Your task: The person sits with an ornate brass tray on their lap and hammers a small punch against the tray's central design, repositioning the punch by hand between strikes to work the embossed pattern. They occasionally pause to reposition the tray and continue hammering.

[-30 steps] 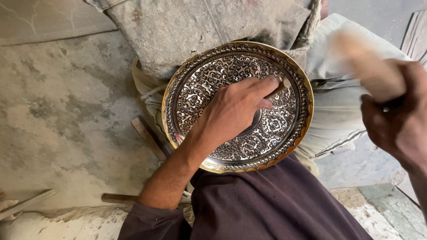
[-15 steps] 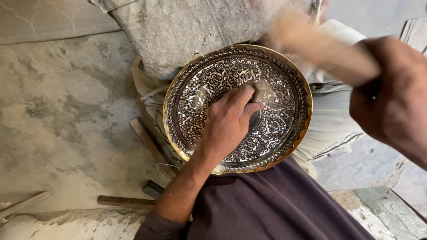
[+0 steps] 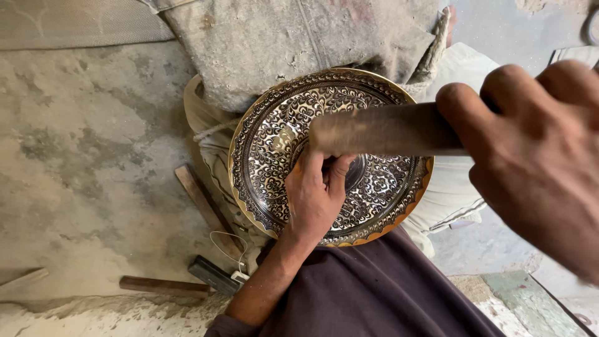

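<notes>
A round metal plate (image 3: 268, 143) with dense engraved scrollwork and a golden scalloped rim rests tilted on my lap. My left hand (image 3: 315, 203) lies on the plate's middle, fingers pinched together around a thin tool that is mostly hidden. My right hand (image 3: 536, 162) is close to the camera at the right, shut on a wooden mallet (image 3: 380, 130). The blurred mallet crosses over the plate just above my left fingertips.
A dusty grey cloth (image 3: 281, 43) lies behind the plate. On the concrete floor (image 3: 81, 156) to the left are a wooden stick (image 3: 206, 209), a wooden-handled tool (image 3: 165, 286) and a small dark block with a white cable (image 3: 212, 274). My dark garment (image 3: 374, 293) fills the bottom.
My right hand has swung the mallet from the upper right down over the plate's middle. My left hand has curled from flat on the plate into a pinch at the centre.
</notes>
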